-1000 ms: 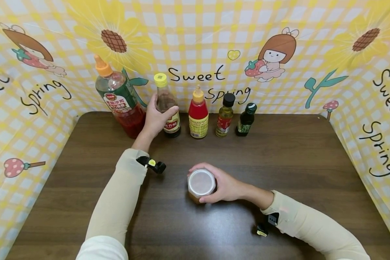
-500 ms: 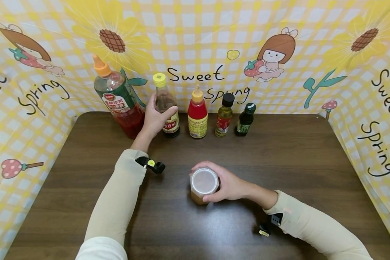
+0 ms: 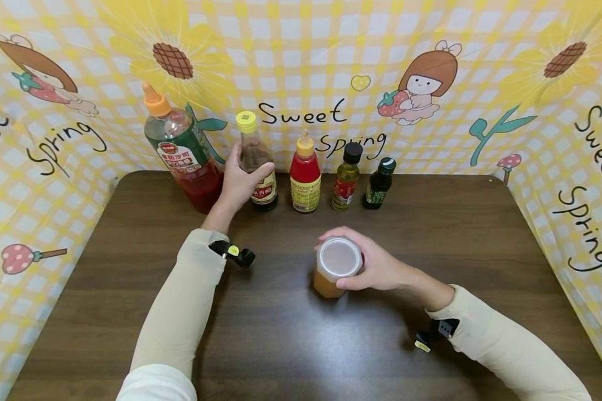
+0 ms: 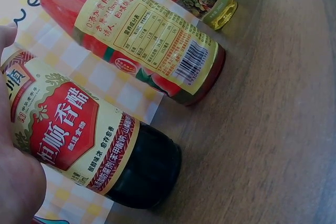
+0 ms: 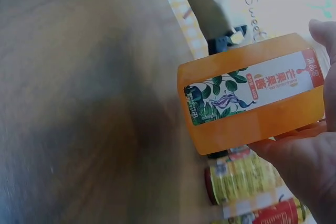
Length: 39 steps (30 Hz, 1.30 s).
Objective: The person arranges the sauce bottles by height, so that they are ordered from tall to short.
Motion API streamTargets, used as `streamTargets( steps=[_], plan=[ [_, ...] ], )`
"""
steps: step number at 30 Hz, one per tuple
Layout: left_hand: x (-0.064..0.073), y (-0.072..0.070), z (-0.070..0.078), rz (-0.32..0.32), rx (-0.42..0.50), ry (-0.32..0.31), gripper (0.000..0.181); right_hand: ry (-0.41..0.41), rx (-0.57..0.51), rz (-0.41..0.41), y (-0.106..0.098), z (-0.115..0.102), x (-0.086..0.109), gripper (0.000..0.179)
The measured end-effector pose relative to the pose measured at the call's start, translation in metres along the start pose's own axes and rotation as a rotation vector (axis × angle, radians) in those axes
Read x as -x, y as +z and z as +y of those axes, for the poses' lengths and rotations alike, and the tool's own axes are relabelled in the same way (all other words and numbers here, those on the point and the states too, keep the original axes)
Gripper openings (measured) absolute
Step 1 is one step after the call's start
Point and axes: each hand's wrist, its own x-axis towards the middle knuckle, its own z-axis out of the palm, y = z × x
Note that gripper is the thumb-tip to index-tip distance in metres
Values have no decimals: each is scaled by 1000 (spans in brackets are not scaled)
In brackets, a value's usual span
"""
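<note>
At the back of the table my left hand point(image 3: 239, 181) grips a vinegar bottle point(image 3: 264, 192) with a yellow cap, thumb across its front. The bottle stands upright; in the left wrist view its dark base point(image 4: 144, 166) shows below the red and cream label. Over the middle of the table my right hand point(image 3: 376, 264) holds a jar of orange jam point(image 3: 328, 284) with a pale lid, fingers and thumb around its upper part. The right wrist view shows the jam jar point(image 5: 252, 95) from the side, its label facing the camera and its bottom apparently off the table.
Left of the vinegar stands a large ketchup bottle point(image 3: 185, 156) with an orange nozzle. To its right are a red sauce bottle point(image 3: 305, 181), a small oil bottle point(image 3: 345, 181) and a small dark green bottle point(image 3: 378, 186). A checked cloth point(image 3: 301, 44) hangs behind the table point(image 3: 261, 345).
My right hand has carried the jam jar to the right and toward the back, more of its orange side now showing. My left hand keeps its grip on the vinegar bottle, which has stayed in place.
</note>
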Motion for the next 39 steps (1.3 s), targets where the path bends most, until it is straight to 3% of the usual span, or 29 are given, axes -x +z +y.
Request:
streamTargets(
  steps=[22,30,39],
  plan=[
    [3,-2,0,6,-16,-1,60,13,93,247,-62,-4,31,66],
    [2,-2,0,4,-7,4,59,72,224,378,-81,-9,45,66],
    [1,1,2,-3,-16,2,62,89,209,471,-105,-9,57,62]
  ],
)
